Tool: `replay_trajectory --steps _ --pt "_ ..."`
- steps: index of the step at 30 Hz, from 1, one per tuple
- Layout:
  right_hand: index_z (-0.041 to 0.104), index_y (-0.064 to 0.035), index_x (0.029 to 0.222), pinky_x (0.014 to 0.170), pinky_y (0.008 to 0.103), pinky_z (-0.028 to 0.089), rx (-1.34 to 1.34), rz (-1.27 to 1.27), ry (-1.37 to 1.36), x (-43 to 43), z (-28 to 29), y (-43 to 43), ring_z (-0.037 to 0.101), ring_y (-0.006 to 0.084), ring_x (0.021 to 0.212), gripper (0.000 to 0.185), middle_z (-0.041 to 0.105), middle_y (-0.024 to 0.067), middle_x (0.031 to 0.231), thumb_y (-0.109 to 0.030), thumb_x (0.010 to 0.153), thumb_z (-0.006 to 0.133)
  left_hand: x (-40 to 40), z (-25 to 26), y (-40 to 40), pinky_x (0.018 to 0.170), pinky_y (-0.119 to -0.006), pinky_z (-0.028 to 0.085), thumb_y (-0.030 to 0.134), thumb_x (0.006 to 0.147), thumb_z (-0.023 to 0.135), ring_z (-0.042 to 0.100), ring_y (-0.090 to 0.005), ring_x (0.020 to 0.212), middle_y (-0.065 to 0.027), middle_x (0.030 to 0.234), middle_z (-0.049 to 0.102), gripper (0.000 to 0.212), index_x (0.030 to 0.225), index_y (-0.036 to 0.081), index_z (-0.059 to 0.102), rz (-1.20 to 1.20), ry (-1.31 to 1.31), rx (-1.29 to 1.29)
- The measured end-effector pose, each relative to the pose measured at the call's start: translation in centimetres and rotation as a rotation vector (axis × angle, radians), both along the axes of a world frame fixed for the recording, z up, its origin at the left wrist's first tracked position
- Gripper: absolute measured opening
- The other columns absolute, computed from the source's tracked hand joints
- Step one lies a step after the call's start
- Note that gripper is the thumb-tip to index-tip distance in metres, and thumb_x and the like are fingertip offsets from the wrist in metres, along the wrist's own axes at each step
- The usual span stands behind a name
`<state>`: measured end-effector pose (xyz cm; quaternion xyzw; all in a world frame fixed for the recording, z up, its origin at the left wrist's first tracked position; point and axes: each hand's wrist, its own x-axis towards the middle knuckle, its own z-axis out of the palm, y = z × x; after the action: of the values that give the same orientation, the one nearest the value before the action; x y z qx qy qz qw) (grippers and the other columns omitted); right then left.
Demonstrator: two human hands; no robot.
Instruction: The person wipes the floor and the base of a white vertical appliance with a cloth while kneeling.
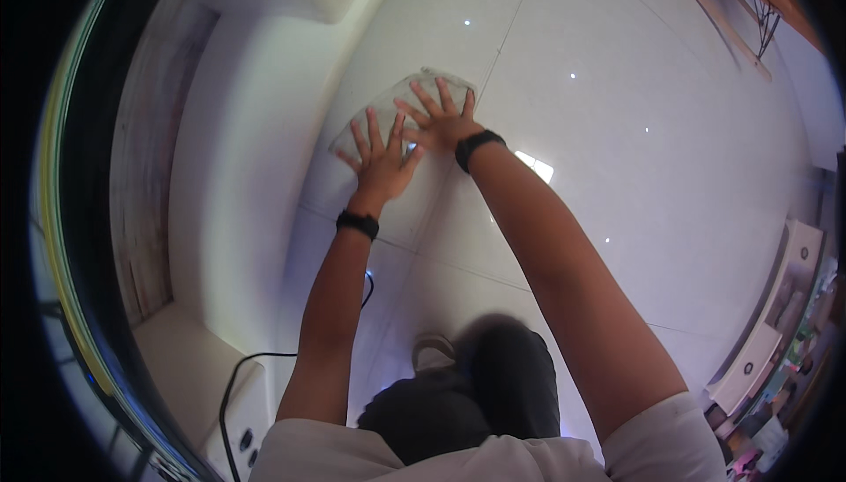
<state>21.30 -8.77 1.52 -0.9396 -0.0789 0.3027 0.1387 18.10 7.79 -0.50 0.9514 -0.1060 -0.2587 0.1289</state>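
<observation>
A thin, pale greyish cloth (385,101) lies spread on the glossy white tiled floor (568,19). On its near left part rests my left hand (383,168), palm down with the fingers spread. My right hand (444,122) lies further forward and to the right, likewise flat with splayed fingers, over the cloth's right part. The two hands almost meet at the thumb side. Each wrist wears a black band. Neither hand grips the cloth; its far edge shows beyond the fingertips.
A white furniture base (244,151) runs along the left. A black cable (228,389) loops near a white socket panel (248,449) at lower left. White drawers (747,366) stand at right, wooden legs (727,39) at upper right. My bent knee and shoe are below.
</observation>
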Motion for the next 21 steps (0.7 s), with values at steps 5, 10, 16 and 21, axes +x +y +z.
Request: replay_trajectory --steps 5,10,16,21 --pt "0.009 -0.0396 0.155 0.108 0.0719 -0.006 0.017 -0.118 0.154 3.8 1.1 0.1 -0.015 0.0329 0.149 0.087 -0.009 -0.0034 0.164 -0.080 0.082 0.034 8.1 1.6 0.6 0.100 -0.079 -0.006 0.076 0.089 0.032 -0.028 -0.0444 0.142 -0.0113 0.159 -0.027 0.085 0.156 0.035 0.000 -0.188 0.340 0.080" --pt "0.011 -0.0388 0.155 0.107 0.0738 -0.007 -0.042 -0.130 0.158 3.9 1.7 0.2 -0.014 0.0327 0.149 0.091 -0.009 -0.0030 0.164 -0.082 0.080 0.039 8.4 2.7 -0.7 0.103 -0.075 -0.010 0.069 0.093 0.024 -0.034 -0.0423 0.140 -0.0113 0.155 -0.035 0.079 0.154 0.034 -0.012 -0.202 0.431 0.097" --pt "0.011 -0.0384 0.155 0.106 0.0748 -0.008 -0.043 -0.154 0.171 3.9 2.1 0.3 -0.015 0.0316 0.149 0.092 -0.010 -0.0038 0.164 -0.079 0.079 0.044 8.9 4.3 -1.5 0.104 -0.073 -0.012 0.062 0.096 0.023 -0.035 -0.0423 0.139 -0.0122 0.155 -0.035 0.074 0.154 0.033 -0.013 -0.223 0.472 0.178" --pt "0.014 -0.0361 0.156 0.105 0.0742 -0.010 0.016 -0.188 0.179 4.1 2.7 -0.5 -0.017 0.0324 0.148 0.094 -0.009 -0.0025 0.164 -0.081 0.078 0.042 8.8 3.3 -1.8 0.105 -0.073 -0.011 0.061 0.097 0.023 -0.034 -0.0414 0.140 -0.0106 0.156 -0.033 0.071 0.155 0.035 -0.010 -0.193 0.452 0.125"
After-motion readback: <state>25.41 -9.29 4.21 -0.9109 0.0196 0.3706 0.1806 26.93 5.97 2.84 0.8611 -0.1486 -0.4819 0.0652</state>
